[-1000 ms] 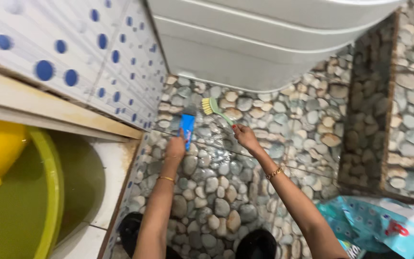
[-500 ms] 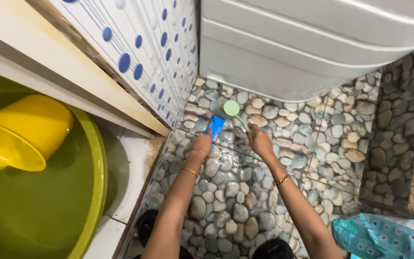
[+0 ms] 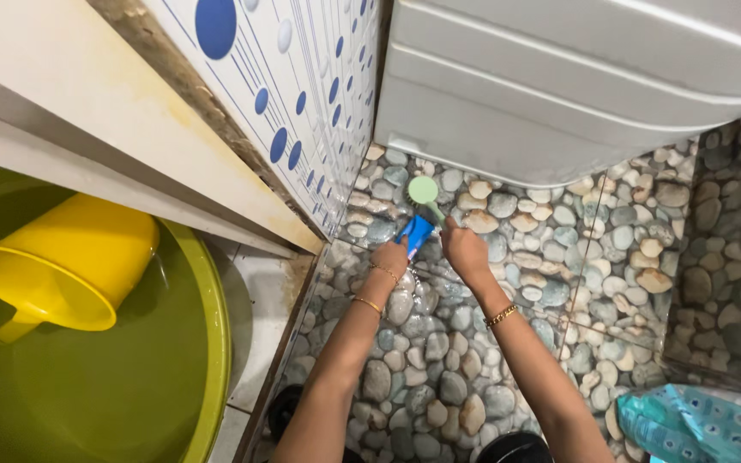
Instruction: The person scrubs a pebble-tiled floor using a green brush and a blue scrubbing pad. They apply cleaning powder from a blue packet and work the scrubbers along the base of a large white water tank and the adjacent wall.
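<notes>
Pebble-pattern floor [image 3: 508, 343] is being scrubbed in the corner where the dotted wall tiles [image 3: 302, 103] meet the white ribbed tub [image 3: 559, 94].

Left hand [image 3: 390, 257]: fingers are being kept closed around a blue tool [image 3: 415, 231], likely a spray nozzle or scraper; which one cannot be told at this size. It is being pointed toward 12 o'clock, at the corner.

Right hand [image 3: 465, 250]: fingers are being kept wrapped around the handle of a green scrub brush [image 3: 424, 190]. The round brush head is being pressed on the floor at 12 o'clock of both hands, just beside the blue tool and near the tub's lower edge.

Progress, as a judgement: only the corner patch is being worked. A wet sheen is showing on the floor around the hands; no foam or clear clean/dirty boundary is being seen, so the finished share cannot be told. The floor toward 3 o'clock and 6 o'clock looks untouched.

Also in view: yellow jug [image 3: 62, 266] floating in a green basin [image 3: 207, 360] of water at 9 o'clock; teal patterned bag [image 3: 696, 424] at 4 o'clock.
</notes>
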